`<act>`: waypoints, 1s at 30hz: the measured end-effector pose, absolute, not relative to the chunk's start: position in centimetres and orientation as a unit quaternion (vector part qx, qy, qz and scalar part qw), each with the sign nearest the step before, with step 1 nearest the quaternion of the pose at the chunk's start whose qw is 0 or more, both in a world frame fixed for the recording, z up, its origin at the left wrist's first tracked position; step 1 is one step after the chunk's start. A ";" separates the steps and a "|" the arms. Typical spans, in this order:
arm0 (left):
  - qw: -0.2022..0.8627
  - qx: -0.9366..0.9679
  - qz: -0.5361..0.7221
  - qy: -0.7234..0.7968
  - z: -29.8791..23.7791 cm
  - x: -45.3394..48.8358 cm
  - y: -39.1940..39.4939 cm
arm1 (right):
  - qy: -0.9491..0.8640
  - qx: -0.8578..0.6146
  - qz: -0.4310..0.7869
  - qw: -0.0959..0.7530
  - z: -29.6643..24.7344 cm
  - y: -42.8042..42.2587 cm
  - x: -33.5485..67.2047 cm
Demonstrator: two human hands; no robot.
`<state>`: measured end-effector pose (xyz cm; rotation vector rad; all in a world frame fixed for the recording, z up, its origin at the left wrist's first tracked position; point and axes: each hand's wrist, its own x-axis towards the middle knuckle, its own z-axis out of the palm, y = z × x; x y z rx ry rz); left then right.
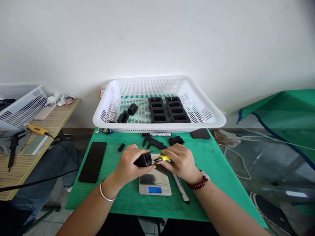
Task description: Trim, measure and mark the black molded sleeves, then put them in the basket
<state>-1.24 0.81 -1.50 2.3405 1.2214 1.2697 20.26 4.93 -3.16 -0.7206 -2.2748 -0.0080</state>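
The green-covered desk is showing its bare covering mainly between the right hand and the right edge, with a narrower strip running along the near edge in front of the scale. A white basket is standing along the far edge; a black phone is lying near the left edge. Over the scale, midway between the side edges, the left hand is holding a black part, its fingers wrapping it closely; the right hand's fingers are pinching a yellow-handled tool, whose tip is pointing at the part's end. Whether the two are touching, I cannot tell. The part is appearing blocky and slightly glossy, its squarish recess facing the right edge. The scale's blue display is reading 0.0; its button markings are proving too small to read. Lettering on a white marker, lying before the basket, is likewise proving illegible.
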 end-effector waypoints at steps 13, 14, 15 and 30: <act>0.143 0.787 0.432 0.418 -1.4 -1.3 0.7 | -0.887 -0.288 -0.006 0.362 -3.2 5.0 20.3; 0.141 0.787 0.429 0.421 -1.4 -1.3 0.7 | -0.880 -0.302 -0.015 0.366 -3.1 5.0 20.3; 0.140 0.786 0.427 0.426 -1.4 -1.3 0.7 | -0.873 -0.314 -0.024 0.373 -3.1 5.1 20.3; 0.488 0.527 0.574 0.393 -2.9 -2.5 1.1 | -0.830 -0.374 -0.028 0.412 -3.1 5.3 20.6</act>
